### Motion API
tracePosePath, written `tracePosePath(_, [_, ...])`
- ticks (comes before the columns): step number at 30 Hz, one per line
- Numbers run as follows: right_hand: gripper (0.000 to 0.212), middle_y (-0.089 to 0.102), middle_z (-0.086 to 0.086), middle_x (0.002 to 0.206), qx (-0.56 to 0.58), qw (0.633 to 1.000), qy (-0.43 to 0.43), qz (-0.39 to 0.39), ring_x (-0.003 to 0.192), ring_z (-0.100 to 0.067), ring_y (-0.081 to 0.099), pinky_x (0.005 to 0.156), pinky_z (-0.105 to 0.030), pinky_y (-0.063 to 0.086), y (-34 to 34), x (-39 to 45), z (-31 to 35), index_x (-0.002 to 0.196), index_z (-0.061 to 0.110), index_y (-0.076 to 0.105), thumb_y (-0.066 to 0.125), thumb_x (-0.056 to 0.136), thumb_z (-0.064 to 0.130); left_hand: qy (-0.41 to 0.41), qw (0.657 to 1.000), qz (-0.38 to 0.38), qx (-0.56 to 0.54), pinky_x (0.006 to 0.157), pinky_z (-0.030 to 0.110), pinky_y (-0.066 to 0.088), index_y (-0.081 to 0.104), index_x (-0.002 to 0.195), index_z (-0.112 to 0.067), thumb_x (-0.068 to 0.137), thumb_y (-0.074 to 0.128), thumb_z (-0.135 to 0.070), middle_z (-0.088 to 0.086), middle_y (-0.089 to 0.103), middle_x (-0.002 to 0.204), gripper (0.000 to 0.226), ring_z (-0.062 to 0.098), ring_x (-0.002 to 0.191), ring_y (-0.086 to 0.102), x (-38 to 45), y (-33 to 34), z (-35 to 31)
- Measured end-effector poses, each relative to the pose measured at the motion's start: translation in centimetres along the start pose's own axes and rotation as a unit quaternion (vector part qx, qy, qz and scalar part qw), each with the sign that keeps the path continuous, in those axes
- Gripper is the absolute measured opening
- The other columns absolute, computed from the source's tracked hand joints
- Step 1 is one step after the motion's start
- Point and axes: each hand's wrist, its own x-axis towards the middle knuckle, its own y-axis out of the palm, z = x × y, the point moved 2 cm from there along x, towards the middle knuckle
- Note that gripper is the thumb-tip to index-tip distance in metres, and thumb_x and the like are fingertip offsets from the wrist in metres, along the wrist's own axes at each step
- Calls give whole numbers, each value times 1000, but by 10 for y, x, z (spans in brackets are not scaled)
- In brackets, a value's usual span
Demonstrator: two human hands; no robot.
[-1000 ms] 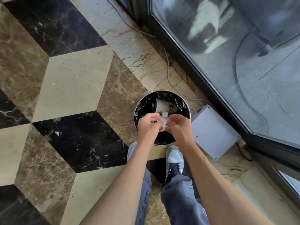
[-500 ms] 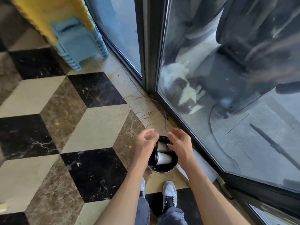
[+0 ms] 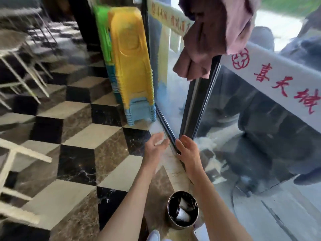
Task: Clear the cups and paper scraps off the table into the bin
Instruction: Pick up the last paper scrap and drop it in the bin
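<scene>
The round metal bin (image 3: 169,208) with a black liner stands on the floor near my feet, between my forearms. Two white paper cups (image 3: 182,214) lie inside it. My left hand (image 3: 155,147) is raised above the floor well beyond the bin, palm turned inward, fingers apart and holding nothing. My right hand (image 3: 188,151) is beside it at the same height, fingers spread, also empty. No table is in view.
A glass wall with a dark frame (image 3: 196,108) runs along the right. A tall stack of yellow and blue plastic stools (image 3: 132,66) stands against it. White chair legs (image 3: 22,80) are at the left. A pink cloth (image 3: 208,37) hangs above.
My hands let go of the white scraps over the bin and opened. The view has tilted up, so the bin now sits low in the picture and both hands are lifted away from it.
</scene>
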Motion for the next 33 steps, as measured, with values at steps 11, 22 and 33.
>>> tracePosePath(11, [35, 58, 5, 113, -62, 945, -61, 316, 105, -13, 59, 96, -36, 52, 93, -137, 24, 112, 22, 57, 65, 89, 48, 19, 952, -303, -46, 105, 43, 50, 65, 101, -46, 86, 73, -38, -1, 66, 130, 19, 11, 113, 63, -192, -129, 6])
tracePosePath(22, [57, 50, -7, 149, -128, 791, -85, 592, 127, -21, 55, 100, -37, 46, 214, -453, -20, 146, 10, 45, 64, 95, 30, 48, 793, -594, -124, 102, 39, 53, 65, 124, -22, 91, 72, -27, 3, 66, 133, 34, 14, 114, 65, -538, -273, 62])
tracePosePath(33, [25, 61, 6, 132, -162, 543, -102, 817, 128, -21, 53, 112, -47, 41, 231, -898, -129, 121, 35, 62, 60, 97, 28, 40, 537, -829, -148, 97, 25, 52, 59, 132, -5, 91, 71, -10, 8, 60, 132, 44, 18, 117, 62, -987, -301, 167])
